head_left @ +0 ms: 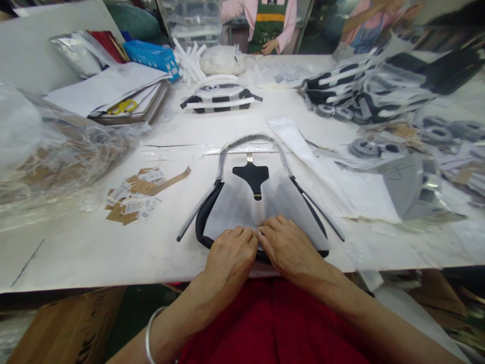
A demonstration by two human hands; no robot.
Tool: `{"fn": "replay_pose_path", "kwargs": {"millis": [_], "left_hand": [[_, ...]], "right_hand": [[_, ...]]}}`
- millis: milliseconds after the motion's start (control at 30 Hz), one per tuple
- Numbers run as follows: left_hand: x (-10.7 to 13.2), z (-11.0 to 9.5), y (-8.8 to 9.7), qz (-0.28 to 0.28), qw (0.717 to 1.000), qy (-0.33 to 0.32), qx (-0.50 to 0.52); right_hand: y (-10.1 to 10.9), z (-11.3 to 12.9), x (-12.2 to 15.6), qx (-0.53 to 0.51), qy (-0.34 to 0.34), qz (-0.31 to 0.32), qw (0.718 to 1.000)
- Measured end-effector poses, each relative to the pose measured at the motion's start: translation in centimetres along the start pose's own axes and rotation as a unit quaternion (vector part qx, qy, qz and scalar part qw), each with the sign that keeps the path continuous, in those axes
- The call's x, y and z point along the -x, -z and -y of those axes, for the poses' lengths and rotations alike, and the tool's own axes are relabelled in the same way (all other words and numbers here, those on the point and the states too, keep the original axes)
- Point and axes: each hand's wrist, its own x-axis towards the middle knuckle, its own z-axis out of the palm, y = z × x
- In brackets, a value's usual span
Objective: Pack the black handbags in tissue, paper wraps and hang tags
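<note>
A black handbag [261, 207] lies flat on the white table [94, 247] right in front of me, its body wrapped in white tissue paper [235, 207] and its wrapped handle [253, 144] arching away from me. A black flap with a gold clasp [253, 178] shows at the middle. My left hand [231, 255] and my right hand [290, 245] rest side by side on the bag's near edge. Both have curled fingers, and their fingertips pinch the tissue together where they meet.
Small cardboard tags [138, 197] lie to the left, and crumpled clear plastic [49, 156] beyond them. Stacked papers with yellow scissors [122, 106] sit far left. Another wrapped bag [220, 97] lies behind, and a pile of bags [364, 86] at the right. A person in a green apron [269, 23] stands across.
</note>
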Motion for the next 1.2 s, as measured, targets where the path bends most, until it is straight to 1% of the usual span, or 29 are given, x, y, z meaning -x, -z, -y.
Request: {"fn": "replay_pose_path", "kwargs": {"millis": [167,300,467,600,667,800,867,933,1033,1133,1200], "left_hand": [[0.2,-0.4,0.1,0.0,1.0,0.009,0.005],[0.3,-0.5,0.0,0.003,1.0,0.01,0.008],[0.7,-0.5,-0.4,-0.025,1.0,0.009,0.006],[1.2,-0.4,-0.8,-0.059,0.998,0.016,0.021],[1.2,-0.3,-1.0,-0.083,0.996,0.017,0.018],[0.8,0.1,-0.8,-0.151,0.988,-0.014,0.005],[0.4,0.3,-0.5,-0.159,0.987,-0.024,0.019],[0.2,0.5,-0.2,-0.155,0.987,-0.023,0.039],[0.0,0.6,-0.2,-0.152,0.987,-0.013,0.048],[0.0,0.4,-0.9,-0.151,0.987,0.008,0.046],[-0.1,0.3,-1.5,-0.156,0.986,0.019,0.047]], "right_hand": [[-0.6,0.0,0.6,-0.011,0.029,-0.027,0.999],[-0.9,0.0,1.1,-0.038,0.034,-0.029,0.998],[-1.1,-0.2,1.5,-0.084,0.03,-0.066,0.994],[-0.3,-0.5,1.4,-0.104,0.016,-0.096,0.99],[0.1,-0.6,1.2,-0.104,0.025,-0.084,0.991],[0.4,-1.0,0.7,-0.107,0.038,-0.036,0.993],[0.7,-1.3,0.5,-0.121,0.036,-0.016,0.992],[1.6,-1.6,0.5,-0.142,0.037,0.009,0.989],[4.3,-2.3,0.2,-0.152,0.031,0.047,0.987],[7.5,-2.6,-1.2,-0.109,0.034,0.032,0.993],[9.0,-2.3,-2.8,-0.065,0.063,0.026,0.996]]}}
